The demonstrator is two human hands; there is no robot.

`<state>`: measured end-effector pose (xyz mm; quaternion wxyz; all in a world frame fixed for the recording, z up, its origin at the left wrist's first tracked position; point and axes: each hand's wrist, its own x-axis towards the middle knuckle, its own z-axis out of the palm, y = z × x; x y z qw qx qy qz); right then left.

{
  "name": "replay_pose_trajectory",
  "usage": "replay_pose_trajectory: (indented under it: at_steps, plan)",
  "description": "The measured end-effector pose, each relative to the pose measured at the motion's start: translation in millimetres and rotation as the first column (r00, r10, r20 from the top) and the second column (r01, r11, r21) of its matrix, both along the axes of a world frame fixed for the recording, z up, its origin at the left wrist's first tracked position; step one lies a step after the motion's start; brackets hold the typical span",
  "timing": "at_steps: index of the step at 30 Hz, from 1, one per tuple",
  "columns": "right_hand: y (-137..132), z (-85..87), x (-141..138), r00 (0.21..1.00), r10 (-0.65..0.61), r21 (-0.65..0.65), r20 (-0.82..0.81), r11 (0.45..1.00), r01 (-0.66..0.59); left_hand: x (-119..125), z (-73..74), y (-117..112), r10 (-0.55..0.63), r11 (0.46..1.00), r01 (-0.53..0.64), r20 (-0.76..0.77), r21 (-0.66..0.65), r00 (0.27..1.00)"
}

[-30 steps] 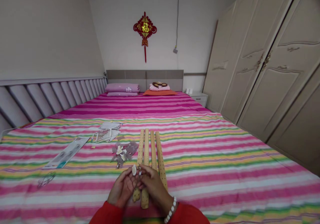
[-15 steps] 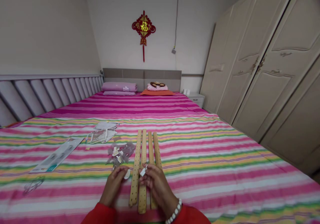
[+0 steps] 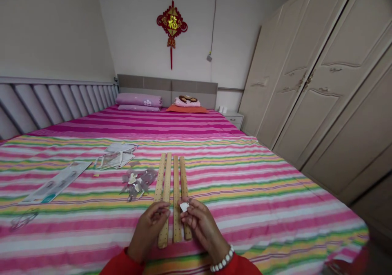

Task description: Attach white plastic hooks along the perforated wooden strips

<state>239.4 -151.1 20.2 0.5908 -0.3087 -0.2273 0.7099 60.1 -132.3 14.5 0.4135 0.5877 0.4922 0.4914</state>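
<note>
My right hand (image 3: 202, 224), with a white bead bracelet at the wrist, pinches a small white piece (image 3: 184, 206) that looks like paper or card. My left hand (image 3: 147, 229) is closed, thumb against fingers; anything between its fingertips is too small to make out. Both hands are over the near part of several wooden strips (image 3: 167, 181) with rows of small dots or holes, laid side by side on the striped bedspread. Just left of the strips lies a pile of clear plastic scraps (image 3: 148, 177) with small white bits.
Farther left are flat clear-and-white packets (image 3: 114, 159), a long clear package (image 3: 58, 183) and a thin looped clear item (image 3: 24, 218). Pillows (image 3: 139, 100) rest by the headboard (image 3: 137, 82). A slatted rail (image 3: 58, 101) runs along the left, a wardrobe (image 3: 290, 83) along the right.
The white piece at my left fingertips no longer shows. My right hand still holds its white piece, turned more to face me. The whole view has shifted slightly.
</note>
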Motion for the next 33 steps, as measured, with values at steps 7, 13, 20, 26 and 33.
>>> replay_pose_trajectory:
  at_steps: [7, 13, 20, 26, 33]
  plan:
    - [-15, 3.6, 4, 1.000, 0.010, 0.036, 0.030, 0.999, -0.011, 29, 6.9, -23, -0.124, 0.964, 0.143, -0.098, 0.225, 0.988]
    - [-28, 2.3, 11, 0.996, 0.084, 0.052, 0.041, 0.995, -0.086, 34, 6.9, -26, -0.146, 0.953, 0.182, -0.158, 0.242, 0.977]
    - [-39, 0.0, 15, 0.986, 0.110, 0.089, 0.122, 0.989, -0.122, 46, 13.6, -34, -0.179, 0.971, 0.193, -0.110, 0.139, 0.978]
    - [-43, -0.6, 18, 0.999, 0.043, 0.089, 0.024, 0.995, -0.045, 53, 11.2, -35, -0.183, 0.953, 0.233, 0.245, -0.194, 0.952]
    - [-46, -1.8, 19, 0.998, -0.003, 0.093, -0.056, 0.996, 0.008, 66, 8.2, -47, -0.069, 0.871, 0.309, 0.529, -0.381, 0.846]
